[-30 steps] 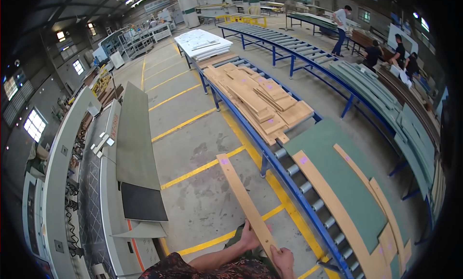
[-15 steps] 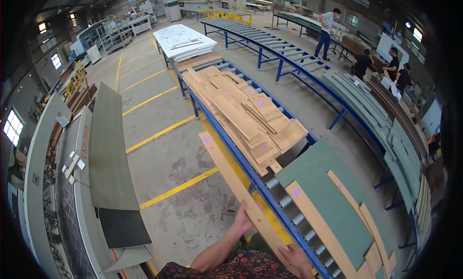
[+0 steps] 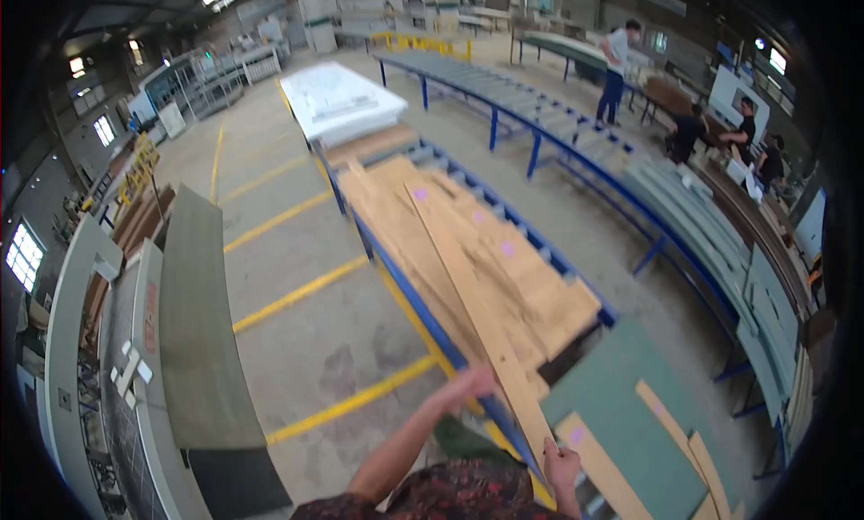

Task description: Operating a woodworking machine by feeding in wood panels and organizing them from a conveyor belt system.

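Note:
A long, narrow wooden board (image 3: pixel 468 295) with a purple mark at its far end slants over a pile of similar boards (image 3: pixel 549 295). My right hand (image 3: pixel 562 466) grips its near end, thumb on top. At the board's left edge, about a third of the way up from that end, is my left hand (image 3: pixel 472 382); motion smears it and its fingers do not show clearly. Whether the board's far end rests on the pile or hovers just over it, I cannot tell.
The pile lies on a blue-framed roller conveyor (image 3: pixel 396 291). A green sheet (image 3: pixel 621 412) with several wooden strips is at the near right, and white panels (image 3: pixel 342 102) are stacked farther along. A grey-green machine (image 3: pixel 193 313) stands left. People (image 3: pixel 614 75) are at the far right.
The board has swung right and forward, from beside the conveyor's left edge to over the pile. Both hands moved with it, and the view shifted slightly.

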A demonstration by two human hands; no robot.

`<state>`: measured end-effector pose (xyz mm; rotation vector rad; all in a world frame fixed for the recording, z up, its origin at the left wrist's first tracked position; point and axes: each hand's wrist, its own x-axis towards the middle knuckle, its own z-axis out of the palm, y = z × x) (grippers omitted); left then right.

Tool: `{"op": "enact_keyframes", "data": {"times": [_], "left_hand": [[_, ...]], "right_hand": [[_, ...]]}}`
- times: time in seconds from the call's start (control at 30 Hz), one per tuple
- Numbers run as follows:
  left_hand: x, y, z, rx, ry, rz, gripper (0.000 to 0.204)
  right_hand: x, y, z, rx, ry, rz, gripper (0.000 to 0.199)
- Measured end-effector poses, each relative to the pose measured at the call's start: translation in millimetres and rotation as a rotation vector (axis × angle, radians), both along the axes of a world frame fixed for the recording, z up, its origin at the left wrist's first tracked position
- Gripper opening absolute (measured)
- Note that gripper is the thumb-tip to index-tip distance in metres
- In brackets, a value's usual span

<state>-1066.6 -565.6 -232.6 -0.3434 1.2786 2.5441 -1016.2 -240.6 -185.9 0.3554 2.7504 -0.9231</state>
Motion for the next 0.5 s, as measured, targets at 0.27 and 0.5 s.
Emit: {"op": "enact_keyframes", "data": {"times": [0.27,0.5], "left_hand": [[87.7,-152.7,-162.4,-0.543,-0.507,0.294,0.040],[212.3,-236.6,-184.7,-1.478,0.203,-1.181,0.023]], "right_hand": [[-236.3,-139.2,7.5,0.100,0.001,0.110,0.064],[-375.6,-220.6,-33.9,0.219,-0.126,0.200,0.070]]}}
